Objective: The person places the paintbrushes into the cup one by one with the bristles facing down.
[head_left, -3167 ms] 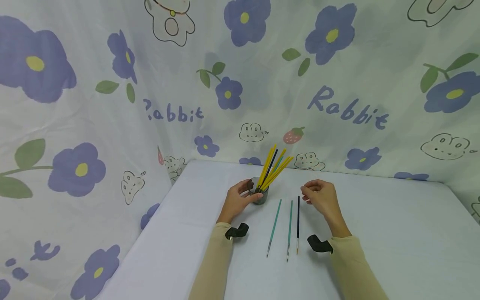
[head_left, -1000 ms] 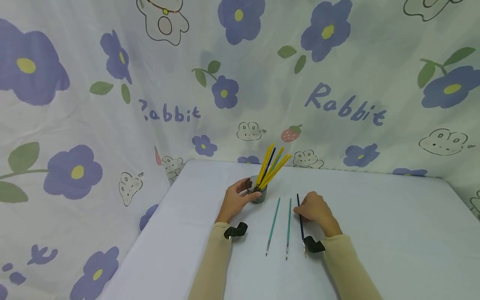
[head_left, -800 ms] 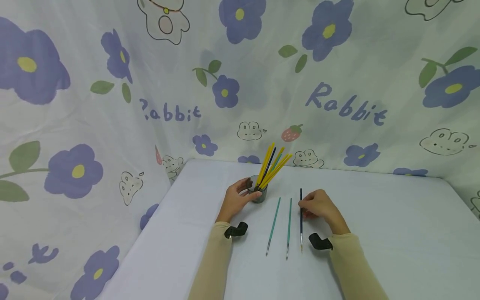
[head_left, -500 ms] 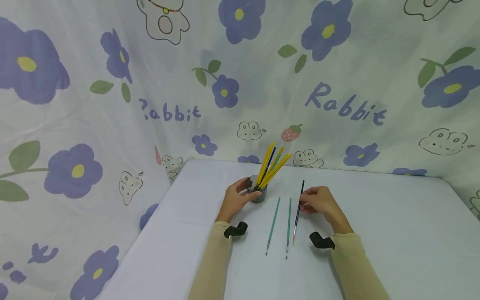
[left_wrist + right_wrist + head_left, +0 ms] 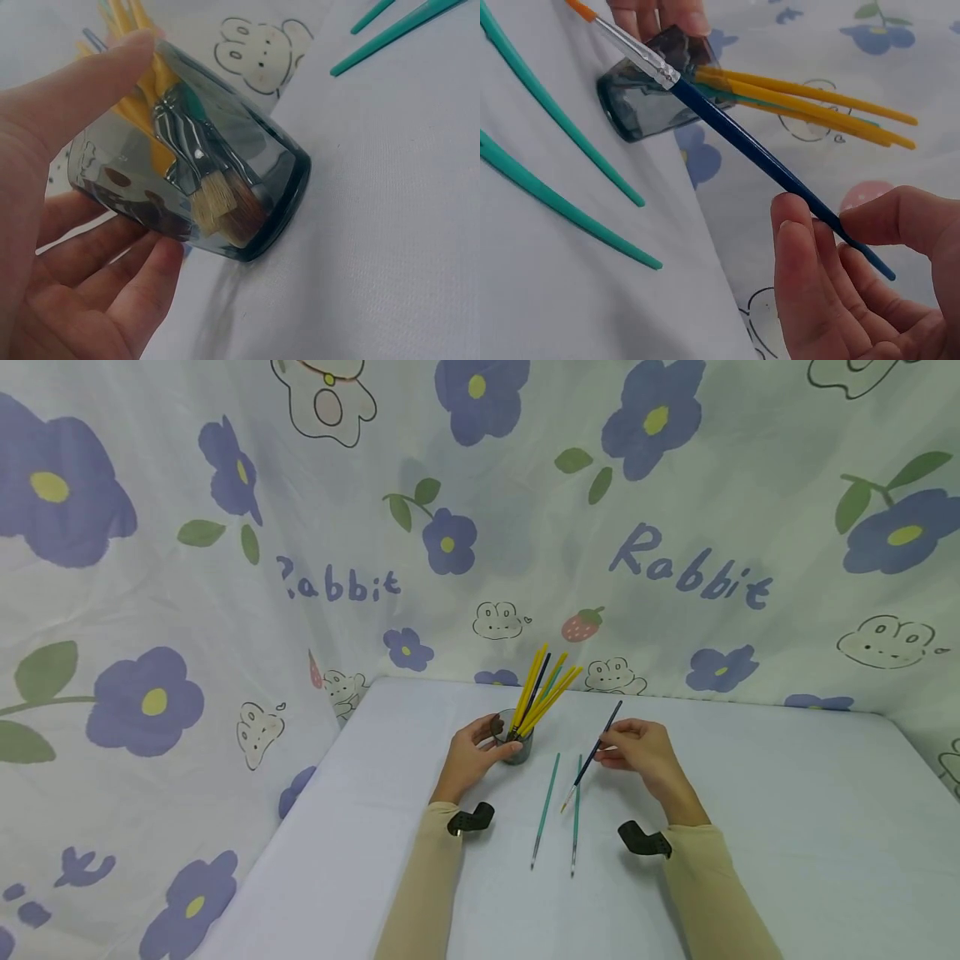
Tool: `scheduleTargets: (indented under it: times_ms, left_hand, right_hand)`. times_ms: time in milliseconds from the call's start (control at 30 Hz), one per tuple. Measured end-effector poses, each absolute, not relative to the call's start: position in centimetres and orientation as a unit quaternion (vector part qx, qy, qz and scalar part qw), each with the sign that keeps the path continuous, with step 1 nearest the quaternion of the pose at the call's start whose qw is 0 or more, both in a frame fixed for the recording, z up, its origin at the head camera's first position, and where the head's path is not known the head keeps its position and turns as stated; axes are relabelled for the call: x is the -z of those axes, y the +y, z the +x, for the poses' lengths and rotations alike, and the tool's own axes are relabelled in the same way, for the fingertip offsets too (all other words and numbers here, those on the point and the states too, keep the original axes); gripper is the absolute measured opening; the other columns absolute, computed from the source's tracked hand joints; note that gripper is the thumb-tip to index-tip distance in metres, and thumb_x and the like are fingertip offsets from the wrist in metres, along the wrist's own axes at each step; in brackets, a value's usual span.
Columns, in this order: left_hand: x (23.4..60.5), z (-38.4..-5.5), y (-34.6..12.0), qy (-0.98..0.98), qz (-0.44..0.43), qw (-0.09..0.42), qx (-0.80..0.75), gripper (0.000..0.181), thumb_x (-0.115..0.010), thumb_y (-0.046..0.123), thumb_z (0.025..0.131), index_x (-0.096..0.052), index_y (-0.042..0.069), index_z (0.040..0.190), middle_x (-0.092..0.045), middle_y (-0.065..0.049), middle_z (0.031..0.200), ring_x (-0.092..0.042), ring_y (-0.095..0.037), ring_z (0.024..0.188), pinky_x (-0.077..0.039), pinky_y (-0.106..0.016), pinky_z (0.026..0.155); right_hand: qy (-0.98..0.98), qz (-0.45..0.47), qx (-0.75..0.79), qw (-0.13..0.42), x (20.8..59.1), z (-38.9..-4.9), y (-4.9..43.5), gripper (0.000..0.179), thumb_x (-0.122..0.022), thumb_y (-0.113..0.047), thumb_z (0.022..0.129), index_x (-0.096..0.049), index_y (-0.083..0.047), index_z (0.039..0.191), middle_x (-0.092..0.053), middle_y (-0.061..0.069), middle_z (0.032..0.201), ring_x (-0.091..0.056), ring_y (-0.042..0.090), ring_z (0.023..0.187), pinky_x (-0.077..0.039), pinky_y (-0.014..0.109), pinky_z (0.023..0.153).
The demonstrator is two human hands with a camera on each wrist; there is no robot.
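My left hand [image 5: 474, 763] curls round a smoky glass cup [image 5: 281, 176], thumb on the near side and fingers behind. Several brushes stand bristles-down in the cup, mostly with yellow handles [image 5: 551, 700]; dark blue and teal ones are among them. Between thumb and fingertips, my right hand [image 5: 643, 756] pinches a dark blue paintbrush [image 5: 739, 142] with a silver ferrule and orange bristles. It slants above the table, bristles down and to the left, crossing over a teal paintbrush [image 5: 576, 835] in the head view. Another teal paintbrush [image 5: 545, 810] lies to the left of that one.
A white cloth covers the table [image 5: 787, 827]. Its back edge meets a hanging curtain [image 5: 525, 527] printed with flowers and rabbits; a second curtain side hangs at the left. Dark wrist mounts [image 5: 643, 840] sit on both sleeves.
My right hand has taken hold of the dark blue paintbrush, lifted it from the table and tilted it, its bristles swinging left over the teal one. My left hand stays on the cup.
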State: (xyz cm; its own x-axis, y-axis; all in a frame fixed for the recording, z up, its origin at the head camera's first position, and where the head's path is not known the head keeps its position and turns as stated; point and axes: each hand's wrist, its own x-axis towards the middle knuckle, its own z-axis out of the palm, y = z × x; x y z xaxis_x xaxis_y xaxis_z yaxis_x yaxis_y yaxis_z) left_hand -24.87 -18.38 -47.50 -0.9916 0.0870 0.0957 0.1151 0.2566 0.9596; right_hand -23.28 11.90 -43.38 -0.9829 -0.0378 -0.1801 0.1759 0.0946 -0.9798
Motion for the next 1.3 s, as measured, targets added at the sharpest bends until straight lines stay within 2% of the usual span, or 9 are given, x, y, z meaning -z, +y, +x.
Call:
scheduleTargets:
  times_ms: [133, 367, 833, 1033, 1300]
  left_hand:
    - [47.5, -24.9, -18.4, -0.790, -0.062, 0.013, 0.610, 0.078, -0.090, 0.031, 0.082, -0.056, 0.009, 0.148, -0.064, -0.011, 0.140, -0.059, -0.029, 0.137, -0.052, -0.045, 0.116]
    - [47.5, -24.9, -18.3, -0.790, -0.063, 0.015, 0.610, 0.079, -0.090, 0.030, 0.082, -0.054, 0.006, 0.149, -0.063, -0.014, 0.141, -0.058, -0.030, 0.137, -0.051, -0.047, 0.116]
    - [47.5, -24.7, -18.1, -0.798, -0.070, 0.012, 0.599, 0.084, -0.089, 0.042, 0.081, -0.054, 0.009, 0.150, -0.064, -0.014, 0.142, -0.059, -0.030, 0.137, -0.053, -0.044, 0.115]
    - [47.3, -24.5, -18.3, -0.803, -0.067, 0.016, 0.592, 0.085, -0.089, 0.041, 0.081, -0.053, 0.008, 0.151, -0.062, -0.012, 0.144, -0.058, -0.030, 0.138, -0.052, -0.042, 0.115]
    - [47.5, -24.7, -18.4, -0.799, -0.071, 0.018, 0.596, 0.082, -0.088, 0.036, 0.083, -0.053, 0.005, 0.150, -0.063, -0.018, 0.143, -0.059, -0.034, 0.136, -0.052, -0.046, 0.115]
  right_hand:
    - [0.729, 0.042, 0.681, 0.064, 42.9, -23.2, 11.8, 0.028, -0.064, -0.007, 0.099, -0.057, 0.010, 0.121, -0.075, 0.000, 0.083, -0.076, 0.010, 0.073, -0.067, 0.026, 0.072]
    - [0.722, 0.035, 0.690, 0.042, 41.9, -22.6, 11.6, 0.029, -0.065, -0.008, 0.099, -0.056, 0.010, 0.121, -0.075, -0.002, 0.084, -0.077, 0.010, 0.075, -0.067, 0.027, 0.074]
    - [0.710, 0.039, 0.703, 0.020, 41.0, -22.3, 11.2, 0.025, -0.065, -0.008, 0.100, -0.056, 0.007, 0.118, -0.075, -0.004, 0.083, -0.077, 0.010, 0.075, -0.067, 0.027, 0.076]
    - [0.712, 0.026, 0.702, 0.006, 40.7, -22.8, 10.8, 0.026, -0.066, -0.009, 0.100, -0.056, 0.007, 0.118, -0.075, -0.004, 0.085, -0.077, 0.010, 0.076, -0.067, 0.027, 0.077]
    - [0.707, 0.010, 0.706, -0.020, 40.1, -23.6, 10.1, 0.024, -0.066, -0.009, 0.100, -0.057, 0.006, 0.115, -0.074, -0.004, 0.084, -0.077, 0.009, 0.075, -0.067, 0.026, 0.077]
